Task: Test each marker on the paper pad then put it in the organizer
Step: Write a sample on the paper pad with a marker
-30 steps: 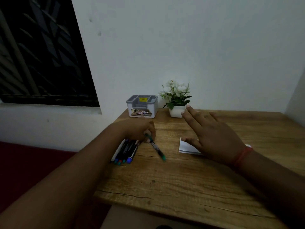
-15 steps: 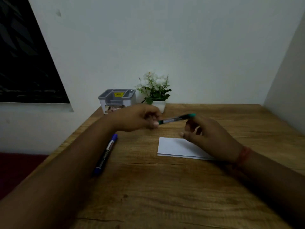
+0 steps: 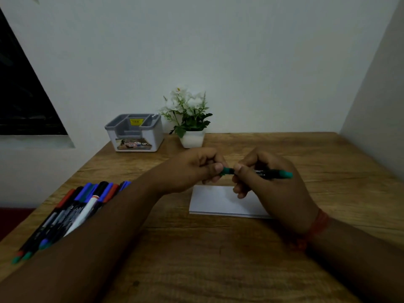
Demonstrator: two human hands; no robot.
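Above the paper pad (image 3: 220, 200), both hands are gripping one green marker (image 3: 273, 172).
Left hand (image 3: 196, 169) fingers are pinching its cap; right hand (image 3: 269, 182) fingers are clenching the barrel. Testing is only starting: the pad looks blank, the far-left organizer (image 3: 135, 133) seems empty, and roughly ten markers (image 3: 72, 213) are waiting near-left on the surface (image 3: 207, 259).

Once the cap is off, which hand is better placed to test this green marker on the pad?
Right. The right hand grips the green marker's black barrel directly above the white paper pad, while the left hand pinches only the green cap, so it probably just pulls away.
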